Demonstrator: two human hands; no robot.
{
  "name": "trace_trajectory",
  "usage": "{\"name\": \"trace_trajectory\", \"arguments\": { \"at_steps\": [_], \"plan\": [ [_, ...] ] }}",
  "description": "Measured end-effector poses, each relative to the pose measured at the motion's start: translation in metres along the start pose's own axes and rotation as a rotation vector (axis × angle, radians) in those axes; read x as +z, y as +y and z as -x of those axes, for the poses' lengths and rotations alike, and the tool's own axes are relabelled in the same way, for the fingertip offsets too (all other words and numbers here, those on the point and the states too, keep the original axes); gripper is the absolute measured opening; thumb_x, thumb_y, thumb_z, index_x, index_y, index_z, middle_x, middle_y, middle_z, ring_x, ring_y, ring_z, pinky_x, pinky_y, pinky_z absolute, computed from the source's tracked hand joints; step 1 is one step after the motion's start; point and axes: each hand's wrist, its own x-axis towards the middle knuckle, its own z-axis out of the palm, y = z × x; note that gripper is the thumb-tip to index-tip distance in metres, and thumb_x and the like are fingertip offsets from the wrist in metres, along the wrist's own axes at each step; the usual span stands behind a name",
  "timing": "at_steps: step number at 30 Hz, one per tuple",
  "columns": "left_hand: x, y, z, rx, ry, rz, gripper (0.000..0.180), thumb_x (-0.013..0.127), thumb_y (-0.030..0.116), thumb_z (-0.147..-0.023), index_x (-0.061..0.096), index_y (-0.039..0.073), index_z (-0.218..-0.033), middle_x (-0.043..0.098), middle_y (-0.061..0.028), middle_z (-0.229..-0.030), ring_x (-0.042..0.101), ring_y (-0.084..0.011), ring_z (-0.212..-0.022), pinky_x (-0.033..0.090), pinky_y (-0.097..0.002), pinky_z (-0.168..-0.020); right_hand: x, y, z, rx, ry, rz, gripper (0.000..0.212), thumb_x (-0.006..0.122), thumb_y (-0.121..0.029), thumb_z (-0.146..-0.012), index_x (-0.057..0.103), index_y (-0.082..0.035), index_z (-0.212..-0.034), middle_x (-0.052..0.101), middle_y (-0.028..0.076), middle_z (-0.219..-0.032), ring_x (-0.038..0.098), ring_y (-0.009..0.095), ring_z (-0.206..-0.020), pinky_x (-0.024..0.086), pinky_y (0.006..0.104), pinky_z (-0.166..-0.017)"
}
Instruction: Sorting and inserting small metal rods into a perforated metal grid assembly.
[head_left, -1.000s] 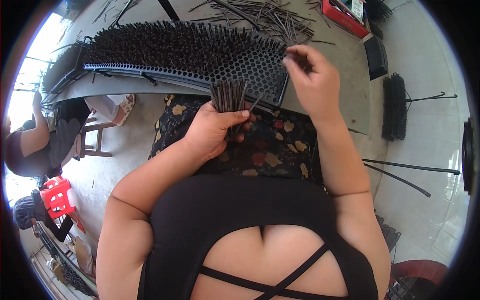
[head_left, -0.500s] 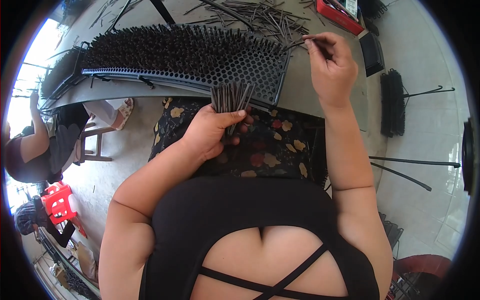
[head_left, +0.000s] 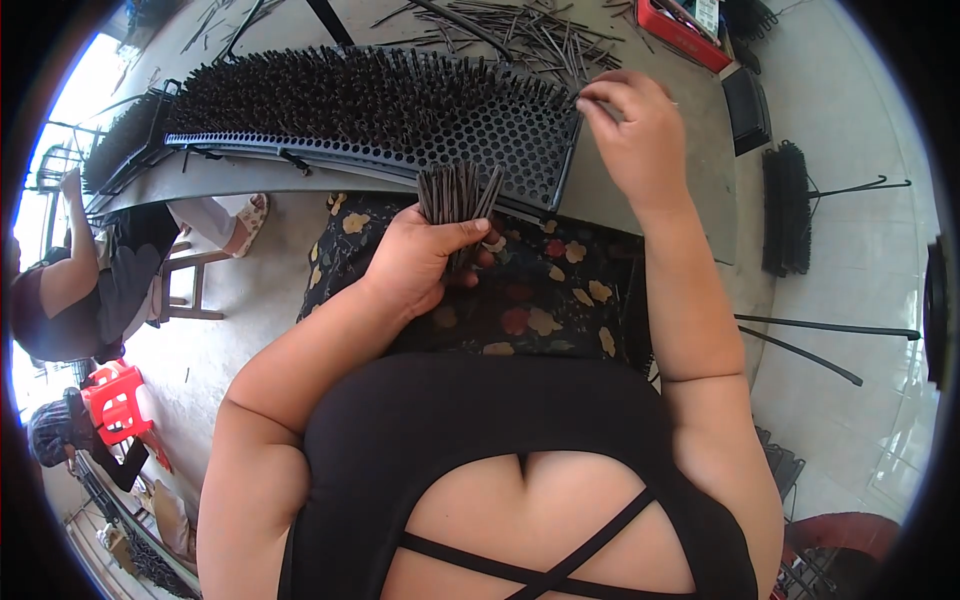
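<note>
My left hand [head_left: 415, 255] is closed around an upright bundle of thin dark sticks [head_left: 455, 195], just in front of the panel's near edge. At the far right corner of a black perforated panel [head_left: 500, 150], my right hand [head_left: 640, 130] is pinched, fingertips close to the outermost holes. Whatever lies between those fingertips is too small or hidden to make out. Dense dark sticks [head_left: 300, 100] stand in the panel's holes across its left and far side. Bare holes show on its right and near part.
Loose dark sticks [head_left: 560, 35] lie scattered behind the panel. A red box [head_left: 680, 35] holds small items at the far right, a black block [head_left: 745, 110] nearby. Dark brush heads with rods [head_left: 787, 205] are at right. Another person [head_left: 110, 270] sits at left, near a red stool [head_left: 118, 405].
My right hand has moved left and slightly down to the panel's corner. The thin stick seen in its fingers before no longer shows. My left hand keeps its bundle, almost still.
</note>
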Motion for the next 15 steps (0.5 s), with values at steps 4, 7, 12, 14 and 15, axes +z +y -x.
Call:
{"name": "trace_trajectory", "arguments": {
  "at_steps": [4, 7, 12, 14, 15],
  "plan": [
    [-0.003, -0.004, -0.001, 0.076, -0.014, 0.035, 0.011, 0.067, 0.008, -0.088, 0.063, 0.006, -0.097, 0.067, -0.005, -0.085, 0.063, -0.0148, -0.068, 0.046, -0.0259, -0.052, 0.0, -0.031, 0.011, 0.371, -0.143, -0.364, 0.017, 0.075, -0.011, -0.078, 0.07, -0.004, -0.094, 0.07, 0.005, -0.088, 0.066, 0.019, -0.076, 0.052, 0.0294, -0.069],
    [-0.002, -0.003, 0.002, 0.139, -0.075, 0.078, 0.013, 0.067, 0.007, -0.088, 0.064, 0.006, -0.1, 0.067, -0.0042, -0.085, 0.063, -0.0138, -0.067, 0.044, -0.0236, -0.051, -0.004, -0.066, 0.021, 0.649, -0.365, -0.94, 0.031, 0.075, -0.007, -0.081, 0.065, -0.002, -0.11, 0.07, 0.004, -0.086, 0.063, 0.008, -0.077, 0.051, 0.0232, -0.067],
    [0.003, 0.003, 0.009, 0.171, -0.09, 0.089, 0.017, 0.067, 0.006, -0.088, 0.065, 0.007, -0.105, 0.069, -0.0047, -0.089, 0.064, -0.013, -0.07, 0.044, -0.0239, -0.051, -0.005, -0.074, 0.018, 0.831, -0.534, -1.216, 0.022, 0.072, -0.001, -0.082, 0.064, -0.002, -0.103, 0.069, 0.005, -0.084, 0.062, 0.007, -0.07, 0.051, 0.0208, -0.061],
    [0.003, 0.004, 0.01, 0.18, -0.09, 0.093, 0.019, 0.067, 0.006, -0.088, 0.066, 0.007, -0.107, 0.07, -0.0051, -0.091, 0.064, -0.0128, -0.071, 0.044, -0.0239, -0.051, -0.007, -0.074, 0.014, 0.855, -0.506, -1.287, 0.021, 0.071, 0.0, -0.082, 0.064, -0.002, -0.102, 0.069, 0.005, -0.084, 0.062, 0.007, -0.069, 0.051, 0.0208, -0.06],
    [0.001, 0.005, 0.01, 0.175, -0.094, 0.101, 0.019, 0.068, 0.006, -0.088, 0.066, 0.007, -0.107, 0.07, -0.0055, -0.091, 0.064, -0.0129, -0.072, 0.044, -0.0241, -0.051, -0.008, -0.073, 0.013, 0.88, -0.475, -1.357, 0.02, 0.07, 0.001, -0.083, 0.063, -0.002, -0.101, 0.069, 0.005, -0.084, 0.062, 0.007, -0.068, 0.051, 0.0208, -0.058]
  ]
}}
